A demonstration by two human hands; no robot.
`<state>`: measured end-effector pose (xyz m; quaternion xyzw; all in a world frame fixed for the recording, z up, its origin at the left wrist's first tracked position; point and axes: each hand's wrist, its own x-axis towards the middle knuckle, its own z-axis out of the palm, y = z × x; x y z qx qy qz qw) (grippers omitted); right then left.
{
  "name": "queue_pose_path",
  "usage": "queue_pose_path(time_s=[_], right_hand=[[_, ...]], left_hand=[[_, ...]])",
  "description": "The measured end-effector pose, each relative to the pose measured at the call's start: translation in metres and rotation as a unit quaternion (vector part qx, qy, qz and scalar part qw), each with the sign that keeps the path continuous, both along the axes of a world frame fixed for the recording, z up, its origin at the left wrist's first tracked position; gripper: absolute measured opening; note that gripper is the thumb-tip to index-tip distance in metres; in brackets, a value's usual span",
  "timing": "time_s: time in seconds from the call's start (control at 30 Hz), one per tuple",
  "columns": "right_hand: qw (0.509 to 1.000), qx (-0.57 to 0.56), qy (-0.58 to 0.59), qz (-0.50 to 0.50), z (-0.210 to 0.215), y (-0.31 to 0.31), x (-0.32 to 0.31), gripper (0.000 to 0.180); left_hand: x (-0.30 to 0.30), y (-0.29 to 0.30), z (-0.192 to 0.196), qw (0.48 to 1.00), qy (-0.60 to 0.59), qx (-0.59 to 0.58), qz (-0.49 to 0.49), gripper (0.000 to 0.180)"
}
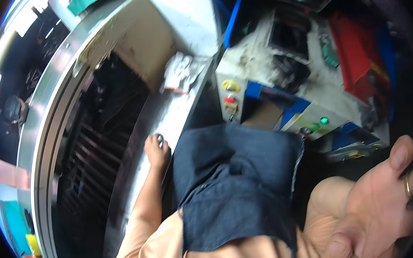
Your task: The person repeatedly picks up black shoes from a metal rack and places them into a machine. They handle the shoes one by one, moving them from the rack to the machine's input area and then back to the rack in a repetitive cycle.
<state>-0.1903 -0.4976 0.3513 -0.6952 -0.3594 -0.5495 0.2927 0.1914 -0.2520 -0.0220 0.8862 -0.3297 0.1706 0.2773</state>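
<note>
My left hand [156, 154] rests by the pale metal ledge [160, 120] with its fingers curled. A small dark, shiny piece [160, 139] shows at its fingertips; its kind is too small to tell. On the right, my right hand [376, 212] is raised close to the camera, palm showing and fingers stretched apart. A gold-coloured ring [408, 187] is on one finger. Dark shapes at the picture's rim hide some of its fingertips. A dark apron [241, 181] covers my lap.
Left of the ledge lies a deep trough [92, 168] with dark bars. A crumpled white plastic bag [184, 73] sits on the ledge's far end. Ahead right stands a white machine [228, 74] with coloured buttons, bearing a red tray [355, 58]. A person [8, 121] is at far left.
</note>
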Motion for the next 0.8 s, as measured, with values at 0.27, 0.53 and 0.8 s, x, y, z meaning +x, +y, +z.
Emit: queue_pose_path(time_s=[0.27,0.53,0.8], right_hand=[[0.995,0.09,0.032,-0.043,-0.016,-0.025,-0.004,0.04],[0.993,0.107,0.028,-0.038,-0.016,-0.035,-0.008,0.04],[0.993,0.11,0.027,-0.04,-0.009,-0.036,-0.014,0.039]], left_hand=[[-0.011,-0.004,0.015,0.995,0.031,0.086,0.031,0.025],[-0.004,0.003,0.008,0.996,0.018,0.081,0.018,0.026],[-0.01,0.007,0.003,0.994,0.045,0.095,0.024,0.026]])
